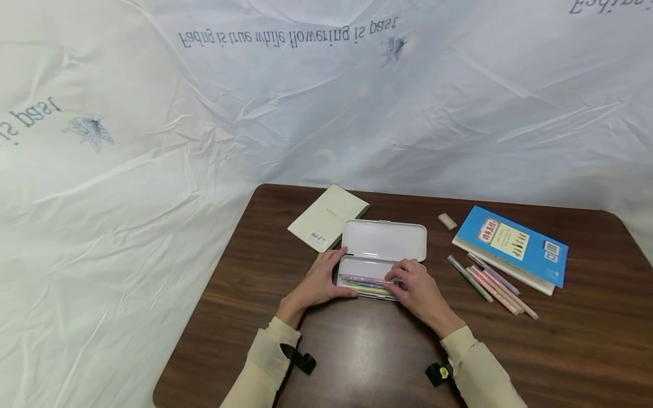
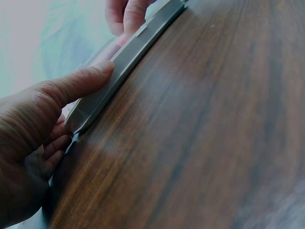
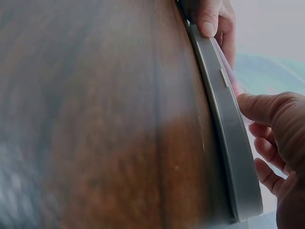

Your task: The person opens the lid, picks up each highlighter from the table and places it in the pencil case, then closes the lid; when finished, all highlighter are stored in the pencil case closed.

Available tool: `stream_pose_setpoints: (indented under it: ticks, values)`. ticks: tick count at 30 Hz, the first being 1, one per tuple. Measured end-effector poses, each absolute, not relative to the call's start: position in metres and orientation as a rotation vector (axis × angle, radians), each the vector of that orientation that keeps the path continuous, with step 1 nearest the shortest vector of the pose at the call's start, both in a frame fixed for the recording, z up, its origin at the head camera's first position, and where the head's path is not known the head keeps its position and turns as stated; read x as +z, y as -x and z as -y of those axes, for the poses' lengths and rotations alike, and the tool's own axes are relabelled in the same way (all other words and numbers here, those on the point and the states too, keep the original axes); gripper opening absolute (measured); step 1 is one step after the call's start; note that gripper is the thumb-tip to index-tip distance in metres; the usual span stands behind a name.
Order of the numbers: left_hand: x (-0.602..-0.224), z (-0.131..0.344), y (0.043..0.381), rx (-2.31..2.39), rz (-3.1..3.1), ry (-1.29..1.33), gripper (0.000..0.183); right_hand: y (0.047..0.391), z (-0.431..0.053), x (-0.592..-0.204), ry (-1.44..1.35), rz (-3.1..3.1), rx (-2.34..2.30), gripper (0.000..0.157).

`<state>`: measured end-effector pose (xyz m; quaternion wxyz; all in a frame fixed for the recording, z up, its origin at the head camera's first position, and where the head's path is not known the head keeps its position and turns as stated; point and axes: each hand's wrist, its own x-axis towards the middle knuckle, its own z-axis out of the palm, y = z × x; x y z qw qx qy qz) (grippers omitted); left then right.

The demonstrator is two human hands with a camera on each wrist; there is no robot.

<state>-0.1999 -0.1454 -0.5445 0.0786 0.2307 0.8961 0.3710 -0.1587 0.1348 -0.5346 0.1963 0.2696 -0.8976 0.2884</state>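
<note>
The bench (image 1: 357,351) is dark wood-grain. On it sits the white pencil case (image 1: 368,266), its lid (image 1: 385,241) open; the left hand (image 1: 318,281) grips its left end, while the right hand's (image 1: 417,290) fingers pinch a pink pen (image 1: 363,279) inside, covering its right end. Right of the case: loose pens (image 1: 492,290), blue book (image 1: 535,252), eraser (image 1: 447,221). Behind-left of it: cream notebook (image 1: 329,215). Beyond: printed white cloth (image 1: 352,124).

The person I'm watching wears long, pale cream sleeves, the left sleeve (image 1: 260,365) and the right sleeve (image 1: 483,368) softly creased. Elbow-side of the left cuff (image 1: 283,330) runs a black band (image 1: 288,351) with a black block (image 1: 306,364). Well across from that cuff, the right arm carries a black block (image 1: 434,374) with a small yellow mark (image 1: 444,372). Bare fingers (image 3: 268,150) show.
</note>
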Motion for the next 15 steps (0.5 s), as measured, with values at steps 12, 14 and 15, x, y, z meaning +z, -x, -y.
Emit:
stream_pose_setpoints:
  ticks: [12, 14, 15]
  values:
    - [-0.5457, 0.1465, 0.2015, 1.096, -2.678, -0.69, 0.116, 0.1562, -0.1346, -0.5349, -0.715, 2.613, 0.792, 0.014]
    - [-0.5459, 0.1466, 0.2016, 1.094, -2.678, -0.69, 0.116, 0.1561, -0.1345, -0.5353, -0.712, 2.619, 0.791, 0.014]
    - [-0.5459, 0.1467, 0.2015, 1.096, -2.678, -0.692, 0.116, 0.1561, -0.1345, -0.5356, -0.71, 2.619, 0.788, 0.014]
